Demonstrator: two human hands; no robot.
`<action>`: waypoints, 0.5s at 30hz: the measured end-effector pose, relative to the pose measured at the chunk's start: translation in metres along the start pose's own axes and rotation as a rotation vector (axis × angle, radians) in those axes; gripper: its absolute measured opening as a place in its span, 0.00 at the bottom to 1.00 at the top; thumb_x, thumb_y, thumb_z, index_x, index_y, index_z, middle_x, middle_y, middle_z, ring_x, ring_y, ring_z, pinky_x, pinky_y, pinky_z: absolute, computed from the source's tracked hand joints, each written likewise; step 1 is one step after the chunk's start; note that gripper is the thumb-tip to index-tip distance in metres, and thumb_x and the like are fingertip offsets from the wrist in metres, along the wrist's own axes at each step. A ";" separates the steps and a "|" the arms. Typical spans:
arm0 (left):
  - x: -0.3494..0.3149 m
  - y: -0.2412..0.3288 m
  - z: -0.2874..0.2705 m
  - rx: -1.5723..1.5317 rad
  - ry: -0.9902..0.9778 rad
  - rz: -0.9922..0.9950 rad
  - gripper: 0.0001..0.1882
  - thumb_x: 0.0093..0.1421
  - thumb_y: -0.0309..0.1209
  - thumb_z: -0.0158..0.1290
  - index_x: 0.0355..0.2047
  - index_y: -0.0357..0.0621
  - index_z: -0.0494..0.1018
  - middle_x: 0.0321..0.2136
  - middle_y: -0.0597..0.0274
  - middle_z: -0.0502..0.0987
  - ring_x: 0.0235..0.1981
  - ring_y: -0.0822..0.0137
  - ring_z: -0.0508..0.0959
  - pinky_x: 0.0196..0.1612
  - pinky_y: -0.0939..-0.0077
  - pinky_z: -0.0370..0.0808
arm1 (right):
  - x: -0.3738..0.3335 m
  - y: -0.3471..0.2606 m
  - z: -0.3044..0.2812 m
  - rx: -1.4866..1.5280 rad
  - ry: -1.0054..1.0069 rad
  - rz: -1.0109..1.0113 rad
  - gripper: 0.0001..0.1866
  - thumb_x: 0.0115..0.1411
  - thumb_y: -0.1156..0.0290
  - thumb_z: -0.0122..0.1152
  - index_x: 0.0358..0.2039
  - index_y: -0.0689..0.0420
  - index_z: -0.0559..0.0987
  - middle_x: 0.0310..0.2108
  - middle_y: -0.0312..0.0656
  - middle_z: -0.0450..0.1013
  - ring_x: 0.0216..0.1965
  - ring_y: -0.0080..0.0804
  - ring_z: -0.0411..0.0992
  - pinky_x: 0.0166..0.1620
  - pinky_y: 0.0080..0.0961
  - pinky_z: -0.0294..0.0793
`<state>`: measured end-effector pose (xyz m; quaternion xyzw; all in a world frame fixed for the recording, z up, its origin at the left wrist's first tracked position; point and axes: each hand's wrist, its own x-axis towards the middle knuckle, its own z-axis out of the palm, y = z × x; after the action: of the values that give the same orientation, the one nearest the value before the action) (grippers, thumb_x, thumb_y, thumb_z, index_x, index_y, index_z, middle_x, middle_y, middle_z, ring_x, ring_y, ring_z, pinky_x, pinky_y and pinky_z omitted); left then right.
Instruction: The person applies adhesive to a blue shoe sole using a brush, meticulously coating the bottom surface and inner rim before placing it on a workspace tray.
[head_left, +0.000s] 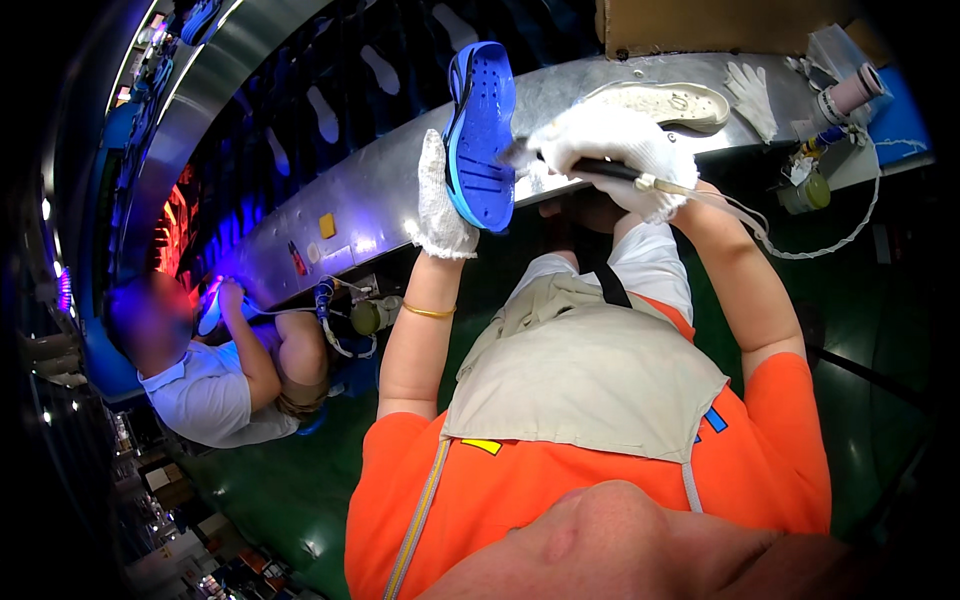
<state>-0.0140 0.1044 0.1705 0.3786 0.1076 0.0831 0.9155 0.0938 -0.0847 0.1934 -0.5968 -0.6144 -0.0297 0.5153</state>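
My left hand (438, 205), in a white knit glove, grips a blue shoe sole (490, 130) by its left side. The sole stands nearly upright, its holed and grooved inner face turned toward the right. In my gloved right hand (630, 150) is a brush with a black handle (606, 169), a pale tube running from its rear end. Its dark bristles (518, 155) are at the sole's right edge; whether they touch it I cannot tell. Behind my right hand, a cream shoe sole (680, 105) lies on the metal bench (375, 190).
A loose white glove (752, 100) lies at the bench's right end, near a pinkish spool (850, 92) and a small pot (803, 192). Beyond the bench, a dark conveyor carries pale insole shapes (380, 70). A yellow block (327, 225) lies left. A co-worker (215, 390) sits far left.
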 end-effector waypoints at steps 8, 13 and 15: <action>0.006 0.009 -0.024 0.080 -0.028 0.062 0.35 0.61 0.58 0.33 0.53 0.39 0.64 0.42 0.47 0.74 0.41 0.53 0.76 0.45 0.60 0.76 | -0.012 -0.013 0.010 0.184 -0.150 0.086 0.09 0.43 0.83 0.59 0.25 0.56 0.74 0.30 0.39 0.72 0.31 0.35 0.72 0.35 0.25 0.72; -0.002 0.013 -0.011 0.047 0.030 0.134 0.33 0.62 0.57 0.33 0.54 0.42 0.63 0.45 0.51 0.73 0.42 0.57 0.76 0.45 0.61 0.75 | -0.006 -0.017 0.002 0.265 0.038 0.315 0.08 0.49 0.81 0.61 0.31 0.59 0.76 0.33 0.35 0.74 0.32 0.20 0.71 0.33 0.17 0.74; -0.002 0.020 -0.002 0.001 0.036 0.155 0.34 0.61 0.58 0.35 0.55 0.41 0.63 0.46 0.51 0.72 0.42 0.58 0.76 0.46 0.58 0.75 | 0.001 -0.016 -0.001 0.221 0.134 0.239 0.08 0.49 0.80 0.64 0.32 0.59 0.77 0.34 0.36 0.74 0.34 0.21 0.72 0.38 0.18 0.74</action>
<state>-0.0173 0.1189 0.1833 0.3845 0.0945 0.1605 0.9041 0.0827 -0.0892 0.2035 -0.6020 -0.5027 0.0596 0.6175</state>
